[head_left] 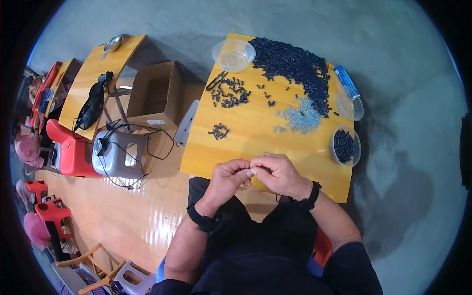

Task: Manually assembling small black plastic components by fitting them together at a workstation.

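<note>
Over the near edge of the yellow table (255,142), my left hand (227,181) and my right hand (279,173) meet fingertip to fingertip. Both are closed in a pinch around something small and dark, mostly hidden by the fingers. Beyond them lies a heap of small silvery metal pieces (302,117), perhaps screws or pins. A large heap of small black parts (290,61) covers the far right of the tabletop. Two smaller groups of short black pieces, one larger (231,93) and one smaller (218,131), lie toward the left side.
A clear tub of black parts (343,146) stands at the right edge, below a blue box (346,82). An empty-looking clear bowl (234,55) sits far left, near black tweezers or pliers (216,81). Left of the table are a cardboard box (156,93) and a grey stool (120,157).
</note>
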`<move>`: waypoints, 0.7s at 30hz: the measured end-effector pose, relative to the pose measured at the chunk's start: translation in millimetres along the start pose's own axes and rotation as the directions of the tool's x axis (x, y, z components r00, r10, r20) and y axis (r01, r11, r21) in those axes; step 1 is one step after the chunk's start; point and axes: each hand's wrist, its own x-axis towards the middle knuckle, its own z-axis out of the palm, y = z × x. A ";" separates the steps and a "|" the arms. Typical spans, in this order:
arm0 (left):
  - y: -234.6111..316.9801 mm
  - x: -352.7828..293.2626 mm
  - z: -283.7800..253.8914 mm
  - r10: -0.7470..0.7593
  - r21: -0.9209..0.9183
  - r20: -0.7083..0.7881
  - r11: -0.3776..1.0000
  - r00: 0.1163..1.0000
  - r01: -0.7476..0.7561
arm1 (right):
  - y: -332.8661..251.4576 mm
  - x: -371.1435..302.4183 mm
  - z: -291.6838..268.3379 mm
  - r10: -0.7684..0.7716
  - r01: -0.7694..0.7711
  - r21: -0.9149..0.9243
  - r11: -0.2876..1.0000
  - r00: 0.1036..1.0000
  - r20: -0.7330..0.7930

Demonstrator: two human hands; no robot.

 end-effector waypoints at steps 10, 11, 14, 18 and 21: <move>-45.9 25.4 -16.8 -0.007 0.041 -0.122 0.999 0.992 0.012 | 57.7 46.2 -24.3 0.250 -0.281 -0.180 0.942 0.952 -0.177; -52.3 26.6 -16.7 0.015 0.096 -0.152 0.995 0.988 0.000 | 66.2 53.8 -31.3 0.222 -0.280 -0.232 0.932 0.944 -0.244; -51.6 28.9 -11.7 0.024 0.153 -0.192 0.988 0.981 0.006 | 84.5 76.2 -58.0 0.174 -0.302 -0.420 0.856 0.933 -0.315; -48.9 33.0 -12.5 0.011 0.147 -0.182 0.989 0.983 0.016 | 113.2 101.6 -87.5 0.117 -0.341 -0.584 0.737 0.915 -0.387; -51.9 32.3 -11.6 0.030 0.126 -0.217 0.992 0.976 -0.002 | 111.5 116.0 -90.4 0.163 -0.382 -0.583 0.716 0.905 -0.393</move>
